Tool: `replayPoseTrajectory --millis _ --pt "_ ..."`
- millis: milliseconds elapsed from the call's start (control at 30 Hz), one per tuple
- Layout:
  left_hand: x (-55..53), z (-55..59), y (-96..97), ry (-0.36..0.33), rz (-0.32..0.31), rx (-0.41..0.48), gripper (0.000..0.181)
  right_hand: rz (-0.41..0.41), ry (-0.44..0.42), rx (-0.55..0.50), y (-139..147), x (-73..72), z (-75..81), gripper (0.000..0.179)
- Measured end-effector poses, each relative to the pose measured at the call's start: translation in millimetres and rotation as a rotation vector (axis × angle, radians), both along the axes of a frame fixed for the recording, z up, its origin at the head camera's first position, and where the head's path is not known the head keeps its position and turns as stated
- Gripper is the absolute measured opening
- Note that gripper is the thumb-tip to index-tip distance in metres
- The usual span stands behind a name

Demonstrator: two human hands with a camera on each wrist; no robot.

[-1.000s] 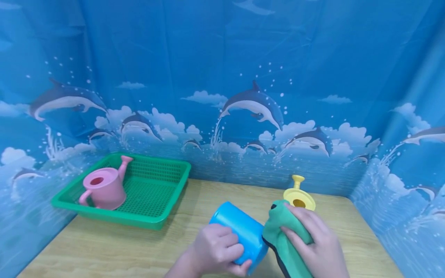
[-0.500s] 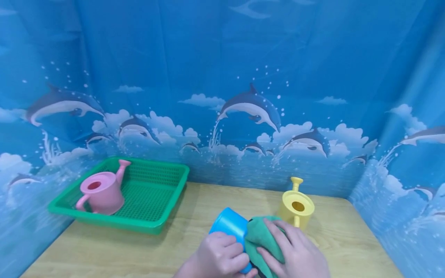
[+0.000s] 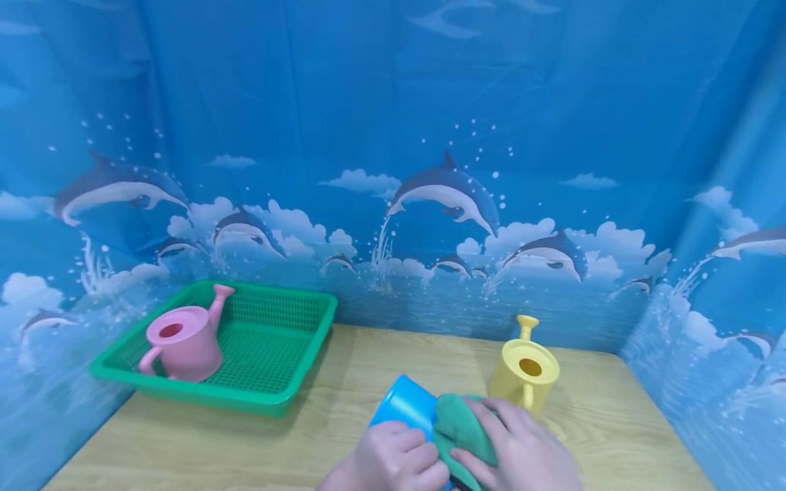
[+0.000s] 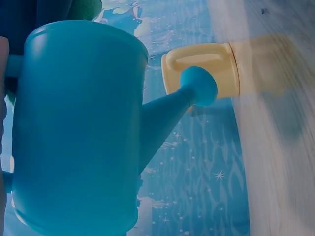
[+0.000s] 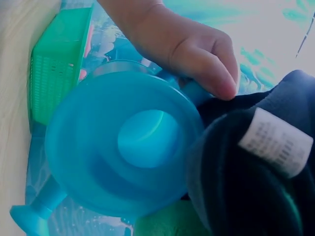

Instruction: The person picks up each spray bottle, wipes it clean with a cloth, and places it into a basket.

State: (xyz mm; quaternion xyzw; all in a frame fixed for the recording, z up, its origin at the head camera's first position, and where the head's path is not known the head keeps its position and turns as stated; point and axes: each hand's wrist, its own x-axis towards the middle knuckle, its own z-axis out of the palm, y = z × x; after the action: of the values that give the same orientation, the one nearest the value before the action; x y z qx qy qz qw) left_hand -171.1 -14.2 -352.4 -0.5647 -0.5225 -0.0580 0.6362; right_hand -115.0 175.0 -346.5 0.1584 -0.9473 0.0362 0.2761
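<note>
A blue watering can (image 3: 405, 402) is tilted above the table, and my left hand (image 3: 402, 460) grips it by its handle. Its spout (image 4: 167, 118) and body show in the left wrist view. With my right hand (image 3: 531, 450) I hold a folded green cloth (image 3: 463, 433) against the can's top end. In the right wrist view the dark side of the cloth (image 5: 241, 167), with a white label (image 5: 276, 142), lies at the rim beside the can's round opening (image 5: 150, 137). Left-hand fingers (image 5: 206, 69) curl over the handle there.
Behind my right hand a yellow watering can (image 3: 525, 372) stands on the wooden table (image 3: 344, 382). At the left, a pink watering can (image 3: 187, 344) sits in a green plastic basket (image 3: 264, 354). A dolphin-print curtain (image 3: 393, 136) surrounds the table's back and sides.
My right hand has moved left with the cloth, from the can's edge onto its top end. More of the yellow watering can shows now. My left hand keeps its grip, slightly lower in view.
</note>
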Motion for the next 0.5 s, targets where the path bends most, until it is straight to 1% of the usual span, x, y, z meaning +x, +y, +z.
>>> replayPoseTrajectory --millis 67,167,233,300,500 --pt "-0.3 0.9 -1.4 0.01 0.008 0.017 0.044 -0.016 -0.093 0.005 -5.3 -2.1 5.8 0.057" --pt "-1.6 1.8 -3.2 0.027 0.02 0.037 0.046 -0.027 -0.165 0.021 -14.1 -6.1 14.5 0.054" --pt "-2.9 1.7 -3.8 0.043 0.025 0.048 0.045 -0.021 -0.163 0.048 -18.9 -8.8 18.6 0.054" --pt "-4.6 1.3 -4.4 0.058 0.028 0.053 0.043 -0.007 -0.141 0.08 -22.8 -12.0 21.6 0.053" --pt "-8.4 -0.4 -7.1 0.088 0.043 0.055 0.037 0.067 -0.028 0.163 -32.1 -22.5 27.0 0.053"
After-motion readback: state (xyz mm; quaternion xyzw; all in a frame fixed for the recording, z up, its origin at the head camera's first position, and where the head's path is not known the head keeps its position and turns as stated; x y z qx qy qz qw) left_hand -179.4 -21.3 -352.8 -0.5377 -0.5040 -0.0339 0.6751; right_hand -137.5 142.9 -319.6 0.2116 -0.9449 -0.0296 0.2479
